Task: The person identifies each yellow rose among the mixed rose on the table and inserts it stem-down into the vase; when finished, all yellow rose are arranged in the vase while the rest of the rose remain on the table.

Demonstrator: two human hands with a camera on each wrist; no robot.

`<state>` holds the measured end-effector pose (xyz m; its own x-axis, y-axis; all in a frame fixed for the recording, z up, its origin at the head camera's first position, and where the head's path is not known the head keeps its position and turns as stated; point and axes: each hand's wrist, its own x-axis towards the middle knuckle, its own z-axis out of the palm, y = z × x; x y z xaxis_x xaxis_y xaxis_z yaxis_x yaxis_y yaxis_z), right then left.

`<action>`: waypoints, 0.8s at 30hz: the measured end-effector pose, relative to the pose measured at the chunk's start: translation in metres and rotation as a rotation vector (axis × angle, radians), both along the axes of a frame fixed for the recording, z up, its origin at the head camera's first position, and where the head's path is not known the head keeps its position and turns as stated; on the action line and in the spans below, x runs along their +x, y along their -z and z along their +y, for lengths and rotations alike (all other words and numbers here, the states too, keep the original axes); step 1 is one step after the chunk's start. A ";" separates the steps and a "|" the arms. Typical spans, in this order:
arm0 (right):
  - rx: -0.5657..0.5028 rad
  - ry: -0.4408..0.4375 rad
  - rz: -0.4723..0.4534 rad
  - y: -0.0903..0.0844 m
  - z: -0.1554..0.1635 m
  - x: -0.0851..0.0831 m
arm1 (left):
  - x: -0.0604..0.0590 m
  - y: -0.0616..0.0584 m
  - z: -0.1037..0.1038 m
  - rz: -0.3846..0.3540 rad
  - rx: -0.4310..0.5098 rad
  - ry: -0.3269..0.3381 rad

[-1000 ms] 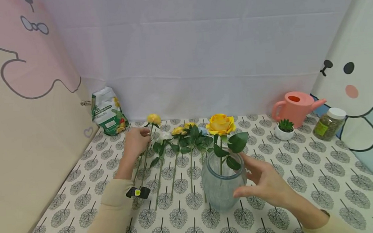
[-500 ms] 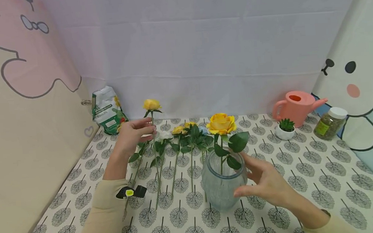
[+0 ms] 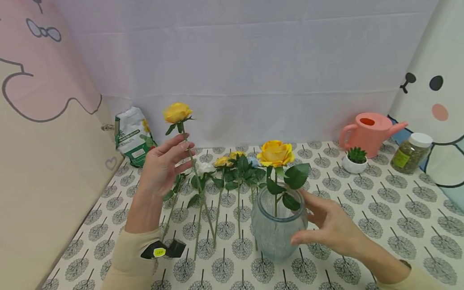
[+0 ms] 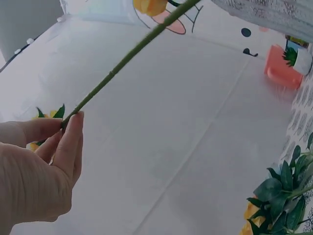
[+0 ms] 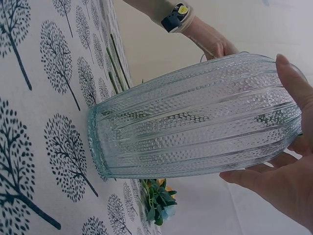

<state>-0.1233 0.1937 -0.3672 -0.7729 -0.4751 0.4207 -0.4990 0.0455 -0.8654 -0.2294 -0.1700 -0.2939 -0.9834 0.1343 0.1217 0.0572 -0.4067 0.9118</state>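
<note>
Two bare hands work on either side of a ribbed glass vase [image 3: 277,243], which stands upright on a tree-print tablecloth [image 3: 330,264]. The right hand [image 3: 328,226] holds the vase from its right side, thumb in front and fingers round behind. One yellow rose [image 3: 276,154] rises from the vase's mouth, its dark leaves above and inside the rim. Raised to the left of the vase, the left hand [image 3: 160,168] pinches the stem of a second yellow bloom [image 3: 177,113] between thumb and fingertips, the stem slanting down toward the vase. Behind and left of the vase lie more stems, topped by a white flower [image 3: 206,168], yellow heads [image 3: 223,162] and a pale blue one [image 3: 253,162]. Well to the vase's right and beyond it sit a white-lidded jar [image 3: 409,155], a potted succulent [image 3: 354,166] and a coral watering can [image 3: 370,137]; far left of the vase, a green-and-white bag [image 3: 131,138] leans near a pale cloth backdrop [image 3: 226,64]
</note>
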 end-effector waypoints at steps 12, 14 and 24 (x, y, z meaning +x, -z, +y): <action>0.009 0.009 -0.015 0.002 0.000 0.001 | 0.027 -0.016 0.019 0.057 0.517 -0.001; 0.010 0.008 -0.014 0.001 0.000 0.001 | 0.031 -0.019 0.021 0.069 0.606 0.002; -0.010 -0.005 -0.004 0.001 -0.002 0.000 | 0.046 -0.025 0.030 0.150 0.832 -0.034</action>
